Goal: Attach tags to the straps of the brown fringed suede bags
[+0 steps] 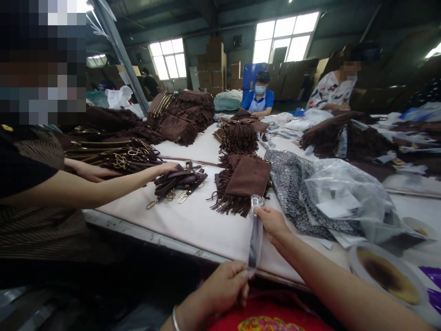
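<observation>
A dark strap in a narrow clear plastic sleeve (255, 241) hangs upright at the table's front edge. My right hand (274, 223) pinches its upper end, where a metal clasp shows through the plastic. Lower down, my left hand (225, 285) is closed on the sleeve's bottom end, a bangle on its wrist. Just beyond my right hand, a brown fringed pouch (250, 176) lies on the white table (206, 230). Left of it is a bundle of brown straps (177, 181) with gold clips, under the hand of a co-worker (168, 168).
Stacked fringed pouches (182, 119) and more straps (120, 154) fill the far left. A grey woven cloth (292, 184), a clear plastic bag (354, 197) and a tape roll (387, 273) lie at right. A person in blue (265, 101) sits across the table.
</observation>
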{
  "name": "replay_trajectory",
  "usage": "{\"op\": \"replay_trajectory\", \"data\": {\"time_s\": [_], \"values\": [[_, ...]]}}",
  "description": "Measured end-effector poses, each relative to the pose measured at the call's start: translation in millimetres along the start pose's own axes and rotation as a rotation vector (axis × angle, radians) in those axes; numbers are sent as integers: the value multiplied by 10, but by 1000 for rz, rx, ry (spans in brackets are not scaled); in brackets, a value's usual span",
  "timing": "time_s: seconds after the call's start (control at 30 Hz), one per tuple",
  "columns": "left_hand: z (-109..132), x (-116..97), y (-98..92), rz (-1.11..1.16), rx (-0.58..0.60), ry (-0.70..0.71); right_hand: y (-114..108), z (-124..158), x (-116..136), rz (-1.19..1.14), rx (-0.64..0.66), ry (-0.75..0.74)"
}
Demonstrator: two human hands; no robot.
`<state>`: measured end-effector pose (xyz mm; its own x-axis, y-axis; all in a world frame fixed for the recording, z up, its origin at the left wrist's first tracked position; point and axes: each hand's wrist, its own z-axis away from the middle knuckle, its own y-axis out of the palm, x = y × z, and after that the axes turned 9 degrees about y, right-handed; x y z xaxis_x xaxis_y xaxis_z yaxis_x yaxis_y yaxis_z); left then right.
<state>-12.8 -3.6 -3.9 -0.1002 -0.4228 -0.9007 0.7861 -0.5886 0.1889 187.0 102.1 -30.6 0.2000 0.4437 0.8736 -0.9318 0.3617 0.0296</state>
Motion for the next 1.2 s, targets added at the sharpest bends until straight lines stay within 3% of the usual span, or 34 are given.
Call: {"op": "replay_trajectory", "data": {"time_s": [0.07,0.17,0.3,0.43,0.57,0.7,0.93,1.2], "values": [[-77,-114,-170,-115,-29,73,9,12,-17,-44,-5,-12],[-404,-330,-273,-101,-246,151,53,58,-23,-89,-11,-29],[-981,-498,-88,-61,-405,207,99,151,-11,-98,10,-30],[-1254,-481,73,0,-377,189,44,233,12,-81,70,25],[-1194,-400,74,19,-371,168,-21,253,72,-89,145,136],[-1115,-347,131,-17,-370,203,75,216,150,-138,208,280],[-1027,-290,313,-6,-344,174,318,12,201,-370,76,334],[-931,-150,375,42,-335,133,147,-121,225,-521,94,440]]}}
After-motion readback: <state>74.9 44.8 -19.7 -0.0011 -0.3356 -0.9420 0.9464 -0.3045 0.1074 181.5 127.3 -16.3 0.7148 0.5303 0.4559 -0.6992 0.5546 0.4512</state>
